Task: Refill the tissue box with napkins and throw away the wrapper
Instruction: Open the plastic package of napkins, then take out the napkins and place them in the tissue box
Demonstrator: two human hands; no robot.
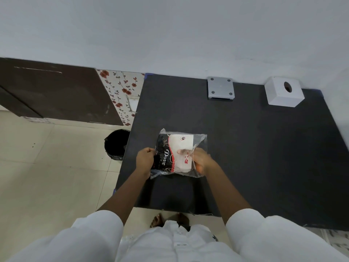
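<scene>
A clear plastic wrapper [200, 141] with a black, white and red print holds a stack of white napkins [184, 143] at the middle of the black table [245, 148]. My left hand [145, 159] pinches the wrapper's left edge. My right hand [203, 161] is inside the wrapper's right side, its fingers on the napkins and showing through the plastic. The white tissue box [284, 94], a cube with a round hole on top, stands at the table's far right corner, apart from both hands.
A black-lined bin [116, 144] stands on the tiled floor just left of the table. A grey square plate [220, 88] with corner holes lies at the table's far edge against the wall. A dark cabinet [52, 89] is at the far left.
</scene>
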